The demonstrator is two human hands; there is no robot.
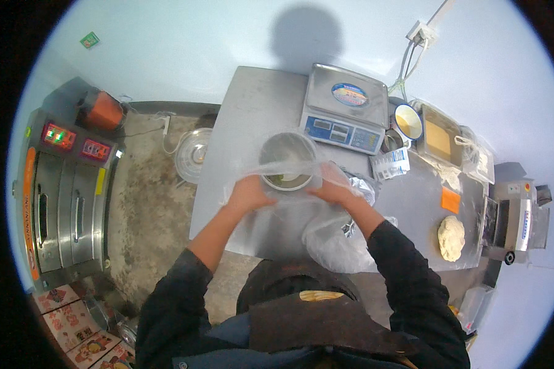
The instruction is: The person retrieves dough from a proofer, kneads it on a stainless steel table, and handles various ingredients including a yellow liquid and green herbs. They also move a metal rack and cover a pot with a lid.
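Note:
A round metal pot (pixel 287 140) stands on the steel table in front of me, with a bit of something green (pixel 278 179) showing low inside it. Thin clear plastic film (pixel 295 166) stretches across the pot's near half. My left hand (pixel 247 193) grips the film on the pot's left side, thumb pointing inward. On the right side my right hand (pixel 337 186) grips it too, its thumb near the pot's rim. Film covers part of the fingers of both hands. More crumpled clear plastic (pixel 332 241) lies below my right forearm at the table's near edge.
Behind the pot sits a digital scale (pixel 345 111) on the steel table (pixel 240 117). To the right are an enamel mug (pixel 408 122), a tray of yellowish stuff (pixel 440 140), an orange scraper (pixel 450 200) and a dough lump (pixel 451 238). An oven (pixel 64 209) stands left.

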